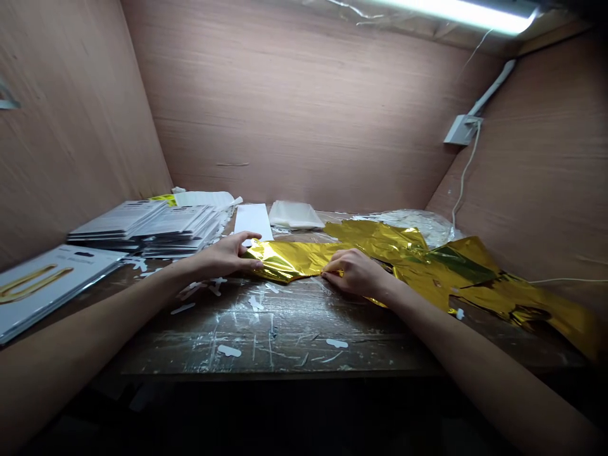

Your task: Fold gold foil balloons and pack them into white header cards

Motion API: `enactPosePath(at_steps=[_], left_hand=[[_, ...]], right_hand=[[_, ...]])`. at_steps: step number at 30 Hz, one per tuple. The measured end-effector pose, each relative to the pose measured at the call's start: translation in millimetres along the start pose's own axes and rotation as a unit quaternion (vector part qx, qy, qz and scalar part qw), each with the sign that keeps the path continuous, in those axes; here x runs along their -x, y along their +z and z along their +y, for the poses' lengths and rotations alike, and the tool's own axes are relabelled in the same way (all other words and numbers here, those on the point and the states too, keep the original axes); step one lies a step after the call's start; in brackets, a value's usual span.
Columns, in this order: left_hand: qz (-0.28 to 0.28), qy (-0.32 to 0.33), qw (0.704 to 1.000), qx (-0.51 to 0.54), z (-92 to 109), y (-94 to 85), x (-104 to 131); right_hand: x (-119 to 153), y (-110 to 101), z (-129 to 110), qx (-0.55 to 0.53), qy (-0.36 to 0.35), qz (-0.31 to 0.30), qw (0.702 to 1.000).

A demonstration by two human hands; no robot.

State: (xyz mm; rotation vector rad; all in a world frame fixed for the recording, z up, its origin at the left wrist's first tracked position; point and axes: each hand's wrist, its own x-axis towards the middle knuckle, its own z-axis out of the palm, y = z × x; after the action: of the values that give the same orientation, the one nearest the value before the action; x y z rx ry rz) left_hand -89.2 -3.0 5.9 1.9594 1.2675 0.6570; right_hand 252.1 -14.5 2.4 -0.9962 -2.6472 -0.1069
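A flat gold foil balloon (289, 256) lies on the dark tabletop between my two hands. My left hand (236, 253) grips its left end, thumb at the near side and fingers over the far side. With the fingertips pressed together, my right hand (354, 271) pinches the near edge of the same foil. More crumpled gold foil balloons (422, 272) spread out to the right, behind and beside my right forearm. A white card (253, 221) lies just beyond my left hand.
Stacks of white packets (180, 221) stand at the left, with a packet showing a gold shape (57, 278) nearer me. Clear plastic sleeves (294, 215) and a clear bag (403, 221) lie at the back. White paper scraps (230, 350) litter the table. A cable (463, 177) hangs at the right wall.
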Motion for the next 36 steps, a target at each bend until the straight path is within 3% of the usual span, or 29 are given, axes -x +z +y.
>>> enactPosePath(at_steps=[7,19,24,27,29,32,34,36], left_hand=[[0.026,0.020,0.999,-0.040,-2.5,-2.0,-1.2],[0.007,0.005,0.999,0.043,-19.5,-4.3,-8.0],[-0.019,0.047,0.996,-0.076,-16.7,-18.9,-4.6],[-0.053,0.039,0.981,-0.180,0.4,-31.9,4.3],[-0.047,0.077,0.957,-0.274,19.3,-34.1,9.9],[0.002,0.182,0.914,-0.364,50.4,-14.7,15.3],[-0.028,0.208,0.909,-0.359,65.5,11.9,17.8],[-0.077,0.193,0.906,-0.369,71.6,40.3,20.4]], right_hand=[[-1.6,-0.5,3.1,0.006,-0.003,-0.006,1.000],[-0.4,4.8,9.1,-0.022,0.002,-0.001,1.000],[-2.2,4.2,5.5,-0.019,0.020,0.011,1.000],[-4.1,4.6,4.6,-0.016,0.021,0.017,1.000],[-5.3,5.5,4.9,-0.015,0.025,0.023,0.999],[-7.1,6.3,6.0,-0.013,0.024,0.031,0.999],[-7.7,6.0,6.5,-0.010,0.016,0.032,0.999],[-7.6,5.2,6.7,-0.003,0.011,0.030,0.999]])
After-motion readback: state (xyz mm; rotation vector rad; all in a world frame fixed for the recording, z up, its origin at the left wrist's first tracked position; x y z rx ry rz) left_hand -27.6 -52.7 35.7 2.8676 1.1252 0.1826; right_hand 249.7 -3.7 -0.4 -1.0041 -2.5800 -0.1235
